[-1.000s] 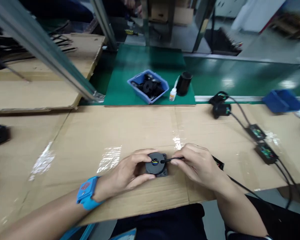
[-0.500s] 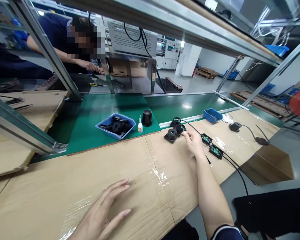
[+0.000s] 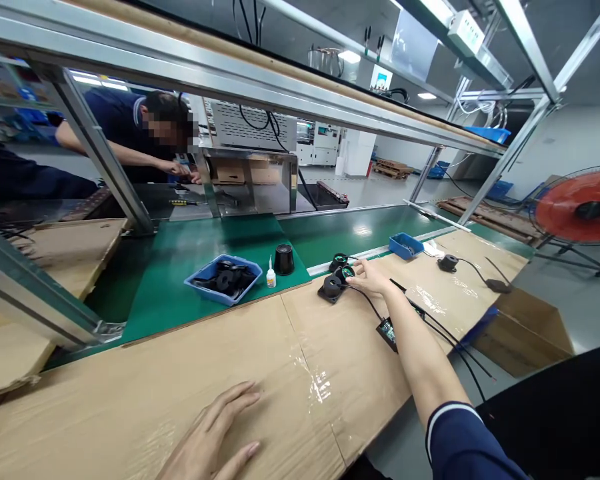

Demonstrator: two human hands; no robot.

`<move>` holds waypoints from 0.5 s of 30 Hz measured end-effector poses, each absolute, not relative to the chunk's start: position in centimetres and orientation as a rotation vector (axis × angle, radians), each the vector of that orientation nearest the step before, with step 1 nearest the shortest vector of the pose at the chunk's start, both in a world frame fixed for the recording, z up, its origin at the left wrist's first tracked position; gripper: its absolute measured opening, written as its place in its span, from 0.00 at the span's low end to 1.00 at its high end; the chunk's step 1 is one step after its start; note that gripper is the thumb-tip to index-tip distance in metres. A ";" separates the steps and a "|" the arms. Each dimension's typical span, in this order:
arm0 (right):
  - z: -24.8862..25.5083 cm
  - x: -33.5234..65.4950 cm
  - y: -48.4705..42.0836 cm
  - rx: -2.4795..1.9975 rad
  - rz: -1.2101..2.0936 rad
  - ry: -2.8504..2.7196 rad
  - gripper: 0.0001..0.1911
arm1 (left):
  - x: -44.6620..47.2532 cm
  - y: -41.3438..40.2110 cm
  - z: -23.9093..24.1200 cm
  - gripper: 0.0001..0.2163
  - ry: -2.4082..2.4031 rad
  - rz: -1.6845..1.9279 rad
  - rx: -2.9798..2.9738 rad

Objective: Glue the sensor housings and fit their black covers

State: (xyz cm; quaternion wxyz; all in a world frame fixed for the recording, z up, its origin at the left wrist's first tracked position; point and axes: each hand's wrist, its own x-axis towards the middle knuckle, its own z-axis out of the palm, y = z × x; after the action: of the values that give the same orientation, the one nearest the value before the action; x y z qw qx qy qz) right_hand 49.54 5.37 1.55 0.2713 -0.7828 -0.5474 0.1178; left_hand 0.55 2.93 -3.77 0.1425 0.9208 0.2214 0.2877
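Observation:
My left hand (image 3: 213,433) hovers low over the cardboard, fingers spread, with nothing in it. My right hand (image 3: 373,277) reaches to a small group of black round housings, its thumb and fingertips closed at the edge of a round housing with a green circuit board (image 3: 348,273). Beside that lies a housing with a square base (image 3: 332,287), and behind it another round housing with a green board (image 3: 339,261). A black cable runs to an open black box with a circuit board (image 3: 387,332), partly hidden by my right forearm. The exact finger contact is hard to see.
On the green mat stand a blue bin of black parts (image 3: 225,279), a small white bottle (image 3: 271,277) and a black cup-shaped piece (image 3: 284,259). Farther right are a blue bin (image 3: 406,246) and a cabled black part (image 3: 448,263). A co-worker (image 3: 125,133) works beyond the frame.
The view has tilted up. My right hand has shifted slightly off the housings' near side, and one circuit-board box now lies nearer and left of my forearm. My left hand stays spread.

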 end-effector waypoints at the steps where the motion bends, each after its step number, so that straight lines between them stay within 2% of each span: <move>1: 1.8 49.6 5.6 -2.105 0.348 -1.500 0.20 | 0.7 3.0 -3.6 0.23 0.646 0.828 2.644; 7: 3.1 50.3 6.3 -2.101 0.391 -1.581 0.19 | 8.3 7.4 0.6 0.25 0.449 0.899 2.551; 9: 3.2 50.3 6.7 -2.090 0.403 -1.598 0.19 | 13.4 10.3 2.5 0.21 0.434 0.872 2.545; 15: 3.4 47.8 8.1 -1.994 0.342 -1.647 0.19 | 28.7 17.9 4.9 0.20 0.518 0.573 2.606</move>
State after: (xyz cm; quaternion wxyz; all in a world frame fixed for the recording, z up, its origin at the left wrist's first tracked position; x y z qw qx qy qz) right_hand 47.82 8.14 3.43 0.2633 -0.7372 -0.6092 0.1265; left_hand 28.67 17.88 4.94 0.2103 0.9374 0.1863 0.2060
